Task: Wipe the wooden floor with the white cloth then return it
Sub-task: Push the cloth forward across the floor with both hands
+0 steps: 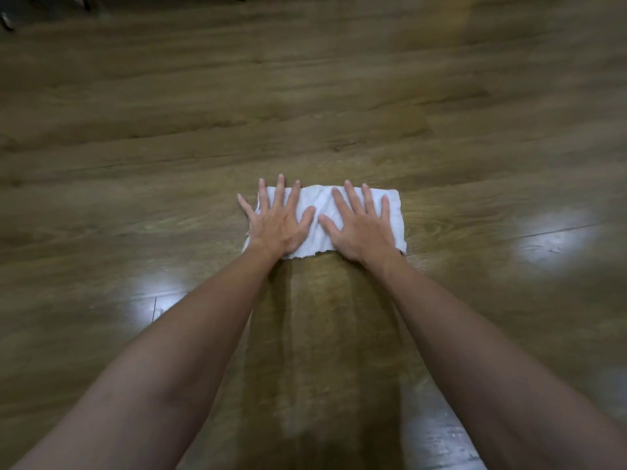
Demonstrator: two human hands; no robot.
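Note:
A white cloth [319, 206] lies flat and spread out on the wooden floor [305, 106], in the middle of the view. My left hand [276, 222] presses on the cloth's left half with fingers straight and spread. My right hand [361, 225] presses on its right half the same way. Both arms reach straight forward. A duller streak runs on the floor from the cloth back towards me, between my arms.
Wooden planks stretch out on every side of the cloth. Bright light reflections sit on the floor at left [149, 300] and right [553, 239]. Dark objects [10, 20] show at the far top-left corner.

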